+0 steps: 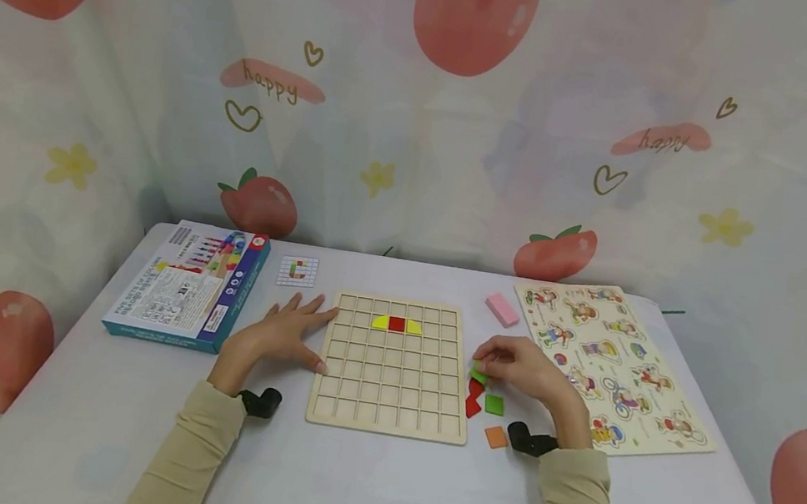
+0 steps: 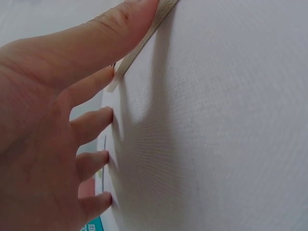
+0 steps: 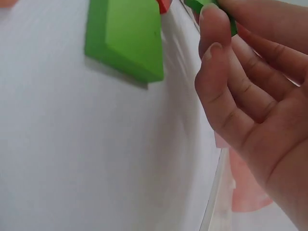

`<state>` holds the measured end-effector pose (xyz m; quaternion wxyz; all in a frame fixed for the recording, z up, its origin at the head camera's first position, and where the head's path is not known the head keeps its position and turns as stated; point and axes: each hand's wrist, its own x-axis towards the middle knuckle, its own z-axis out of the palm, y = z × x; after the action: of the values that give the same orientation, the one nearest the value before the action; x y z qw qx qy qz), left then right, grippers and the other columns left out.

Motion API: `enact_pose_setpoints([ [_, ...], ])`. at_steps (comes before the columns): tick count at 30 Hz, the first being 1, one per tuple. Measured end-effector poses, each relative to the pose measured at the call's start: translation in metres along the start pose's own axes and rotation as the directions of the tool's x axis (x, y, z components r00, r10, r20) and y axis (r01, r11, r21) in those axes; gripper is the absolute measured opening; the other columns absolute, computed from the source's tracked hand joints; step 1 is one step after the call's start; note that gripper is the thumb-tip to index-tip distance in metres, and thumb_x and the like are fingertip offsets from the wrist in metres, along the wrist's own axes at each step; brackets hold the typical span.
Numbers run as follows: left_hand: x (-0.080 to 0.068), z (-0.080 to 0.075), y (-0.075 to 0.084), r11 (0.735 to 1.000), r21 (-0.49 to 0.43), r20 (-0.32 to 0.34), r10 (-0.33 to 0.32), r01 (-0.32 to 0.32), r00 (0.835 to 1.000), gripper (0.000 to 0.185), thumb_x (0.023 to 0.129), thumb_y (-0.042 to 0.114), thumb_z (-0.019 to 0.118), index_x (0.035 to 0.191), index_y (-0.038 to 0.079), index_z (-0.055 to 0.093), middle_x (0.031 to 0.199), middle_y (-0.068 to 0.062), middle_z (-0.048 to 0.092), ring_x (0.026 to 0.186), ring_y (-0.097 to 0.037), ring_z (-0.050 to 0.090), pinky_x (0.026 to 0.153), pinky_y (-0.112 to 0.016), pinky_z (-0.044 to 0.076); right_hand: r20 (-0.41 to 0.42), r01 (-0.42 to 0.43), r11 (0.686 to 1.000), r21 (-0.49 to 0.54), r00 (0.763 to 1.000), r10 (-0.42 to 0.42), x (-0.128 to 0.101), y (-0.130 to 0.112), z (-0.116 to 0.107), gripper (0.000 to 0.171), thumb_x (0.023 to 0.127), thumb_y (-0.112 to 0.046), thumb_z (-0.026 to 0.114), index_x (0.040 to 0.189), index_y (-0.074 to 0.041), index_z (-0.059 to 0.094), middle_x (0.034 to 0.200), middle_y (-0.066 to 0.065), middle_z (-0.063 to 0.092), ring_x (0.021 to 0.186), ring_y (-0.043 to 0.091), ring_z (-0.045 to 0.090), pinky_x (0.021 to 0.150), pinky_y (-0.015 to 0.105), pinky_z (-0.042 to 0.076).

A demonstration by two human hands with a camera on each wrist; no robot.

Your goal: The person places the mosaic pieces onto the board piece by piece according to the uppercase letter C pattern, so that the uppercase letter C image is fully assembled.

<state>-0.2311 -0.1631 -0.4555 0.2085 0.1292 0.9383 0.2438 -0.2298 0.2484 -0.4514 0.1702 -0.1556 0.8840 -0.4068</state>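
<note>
Left hand [image 1: 285, 330] flat, fingers spread, on wooden grid board [image 1: 391, 385]; right hand [image 1: 519, 369] pinching smooth green piece [image 1: 479, 374] near worktop's right edge.

white table [image 1: 360, 482] with grid board [image 1: 393, 368]

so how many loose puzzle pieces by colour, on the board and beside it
yellow: 2, on the board, at and
red: 3, at
green: 2, one pinched by the right hand at, one at
orange: 1
total: 8
</note>
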Motion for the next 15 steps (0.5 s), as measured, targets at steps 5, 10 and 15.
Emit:
enact_pose_setpoints([
  [5, -0.001, 0.000, -0.001, 1.000, 0.001, -0.006, -0.008, 0.008, 1.000, 0.099, 0.080, 0.040, 0.087, 0.162, 0.023, 0.035, 0.173, -0.012, 0.015, 0.159, -0.045, -0.004, 0.125, -0.067, -0.004, -0.007, 0.012, 0.996, 0.086, 1.000, -0.011, 0.002, -0.003, 0.001, 0.018, 0.098, -0.011, 0.068, 0.113, -0.001, 0.071, 0.091, 0.013, 0.070, 0.077, 0.020, 0.065, 0.072, 0.028, 0.057],
  [10, -0.002, 0.001, 0.000, 1.000, -0.002, 0.002, 0.007, -0.007, 1.000, 0.098, 0.080, 0.040, 0.087, 0.162, 0.022, 0.035, 0.173, -0.012, 0.015, 0.159, -0.045, -0.004, 0.125, -0.067, -0.003, -0.014, 0.008, 0.979, 0.203, 1.000, -0.005, 0.002, -0.006, 0.005, 0.026, 0.099, -0.011, 0.066, 0.119, 0.006, 0.066, 0.097, 0.018, 0.074, 0.081, 0.021, 0.072, 0.077, 0.030, 0.062],
  [15, -0.002, -0.001, 0.001, 1.000, -0.010, -0.003, -0.004, 0.004, 1.000, 0.098, 0.080, 0.039, 0.087, 0.162, 0.022, 0.035, 0.173, -0.011, 0.015, 0.159, -0.044, -0.004, 0.126, -0.066, -0.004, -0.007, 0.025, 0.953, 0.302, 1.000, -0.025, 0.009, -0.013, 0.012, 0.033, 0.100, -0.006, 0.063, 0.127, 0.012, 0.059, 0.104, 0.025, 0.071, 0.086, 0.025, 0.076, 0.084, 0.036, 0.064],
])
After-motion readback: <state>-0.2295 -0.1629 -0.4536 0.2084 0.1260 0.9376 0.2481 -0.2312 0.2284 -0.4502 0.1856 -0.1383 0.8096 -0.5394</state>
